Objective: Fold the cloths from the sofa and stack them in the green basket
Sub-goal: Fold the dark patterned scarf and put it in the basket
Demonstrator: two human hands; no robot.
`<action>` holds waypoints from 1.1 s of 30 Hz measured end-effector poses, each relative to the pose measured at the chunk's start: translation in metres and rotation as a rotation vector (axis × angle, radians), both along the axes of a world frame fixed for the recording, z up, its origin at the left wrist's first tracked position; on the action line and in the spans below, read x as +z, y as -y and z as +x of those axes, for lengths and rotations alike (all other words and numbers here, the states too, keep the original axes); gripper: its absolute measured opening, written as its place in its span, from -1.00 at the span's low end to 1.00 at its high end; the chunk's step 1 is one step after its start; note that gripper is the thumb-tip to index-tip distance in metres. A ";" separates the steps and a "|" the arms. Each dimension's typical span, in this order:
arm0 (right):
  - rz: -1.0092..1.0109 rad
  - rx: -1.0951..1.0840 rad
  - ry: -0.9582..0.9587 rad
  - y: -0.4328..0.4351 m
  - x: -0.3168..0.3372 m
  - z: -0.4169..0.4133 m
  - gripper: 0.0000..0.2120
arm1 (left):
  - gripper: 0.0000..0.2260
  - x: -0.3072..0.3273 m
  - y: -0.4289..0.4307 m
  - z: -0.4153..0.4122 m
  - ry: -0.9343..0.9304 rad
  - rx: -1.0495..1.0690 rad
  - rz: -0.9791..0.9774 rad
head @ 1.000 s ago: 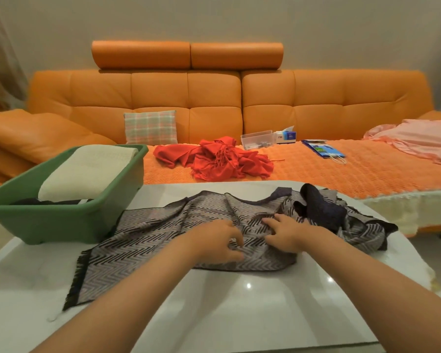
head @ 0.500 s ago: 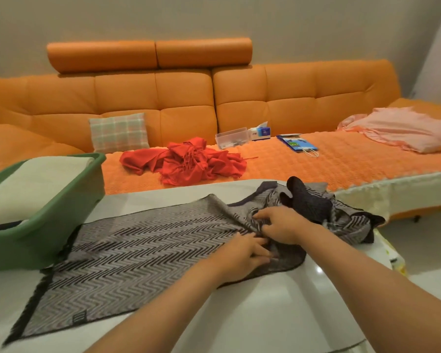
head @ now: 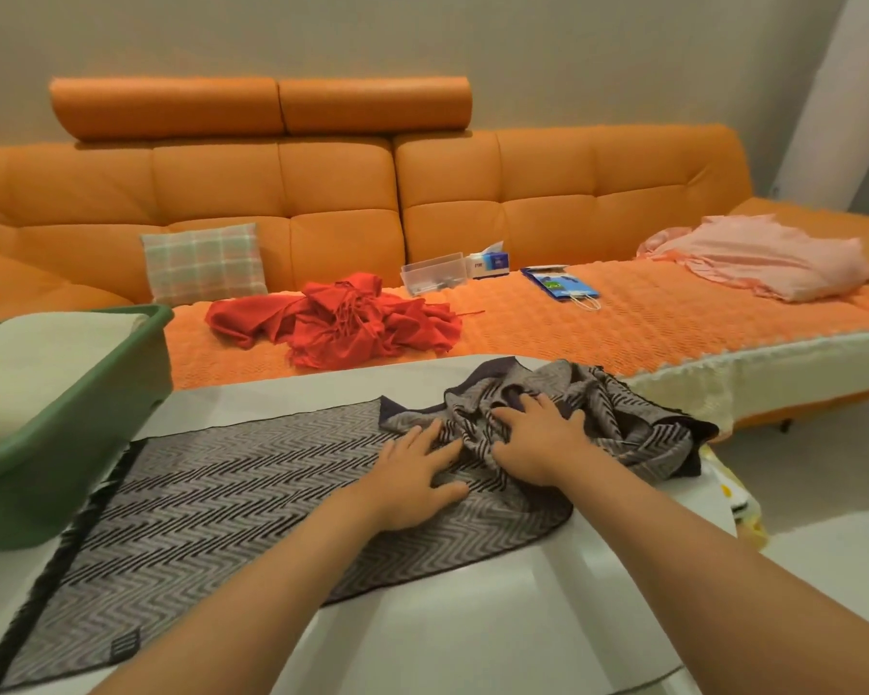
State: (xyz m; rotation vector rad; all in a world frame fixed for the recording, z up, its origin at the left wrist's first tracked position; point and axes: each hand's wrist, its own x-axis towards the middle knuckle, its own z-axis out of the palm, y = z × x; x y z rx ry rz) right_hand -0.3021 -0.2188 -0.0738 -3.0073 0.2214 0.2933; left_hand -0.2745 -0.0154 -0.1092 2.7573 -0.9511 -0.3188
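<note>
Head view. Table (head: pixel 472 619): white, glossy, in the foreground. Scarf (head: pixel 212 514): grey with black zigzag stripes, spread flat across the table's left and middle, dark fringe at its near-left end; its right end lies bunched in folds by the table's far-right edge. Left hand (head: pixel 412 474): palm down, fingers spread, pressing flat on the smoothed part of the scarf, gripping nothing. Right hand (head: pixel 538 438): just beside the left, fingers splayed and resting on the crumpled part; whether any cloth is pinched underneath cannot be told. Basket (head: pixel 71 443): green, on the table's left edge, touching the scarf's far-left border. Cream cloth (head: pixel 36 363): folded, lying in the basket. Sofa (head: pixel 472 193): orange, behind the table, seat under an orange woven cover. Red cloth (head: pixel 342 328): in a loose heap on the seat, left of centre. Pink cloth (head: pixel 763 258): rumpled, at the seat's far right. Cushion (head: pixel 204 260): plaid, leaning on the backrest. Clear box (head: pixel 435 278), tissue pack (head: pixel 490 260) and blue bag (head: pixel 563 285): mid-seat, near one another.
</note>
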 end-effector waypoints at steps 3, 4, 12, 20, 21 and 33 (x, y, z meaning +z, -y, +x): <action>-0.163 -0.015 0.238 -0.026 0.009 0.009 -0.48 | -0.57 0.005 -0.018 0.002 0.099 0.020 -0.265; -0.159 0.029 0.336 -0.035 0.010 0.012 -0.50 | -0.62 0.006 -0.027 0.004 0.190 0.047 -0.271; -0.122 0.549 0.076 -0.109 -0.023 0.040 -0.45 | -0.43 -0.007 -0.130 0.005 0.140 0.295 0.136; -0.441 0.282 0.116 -0.131 -0.012 0.047 -0.32 | -0.49 0.001 -0.191 -0.007 0.139 0.377 0.003; -0.408 0.334 0.162 -0.144 -0.010 0.044 -0.37 | -0.52 0.003 -0.198 -0.010 0.184 0.411 0.012; -0.003 0.667 0.009 -0.291 -0.037 -0.014 -0.35 | -0.52 0.004 -0.277 -0.055 0.284 0.993 0.299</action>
